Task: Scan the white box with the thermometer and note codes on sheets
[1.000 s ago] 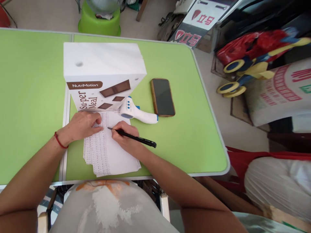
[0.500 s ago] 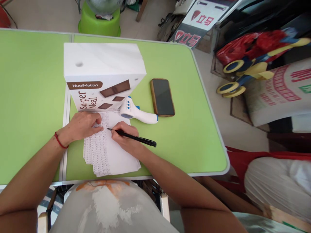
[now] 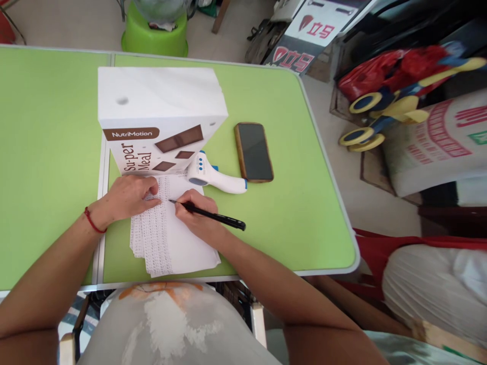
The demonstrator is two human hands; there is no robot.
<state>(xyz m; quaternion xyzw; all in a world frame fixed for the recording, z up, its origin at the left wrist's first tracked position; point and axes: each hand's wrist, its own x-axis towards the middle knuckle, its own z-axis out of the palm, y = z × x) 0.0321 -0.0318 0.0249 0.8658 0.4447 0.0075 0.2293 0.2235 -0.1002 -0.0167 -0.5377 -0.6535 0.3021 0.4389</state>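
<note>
2 hands | right hand (image 3: 198,215) clamped on 1 pen (image 3: 213,217) | left hand (image 3: 127,197) flat on 1 paper stack (image 3: 178,248)

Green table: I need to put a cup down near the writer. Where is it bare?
Bare green table left of the box, and right of the phone. Crowded around the papers, thermometer, pen and both hands.
</note>
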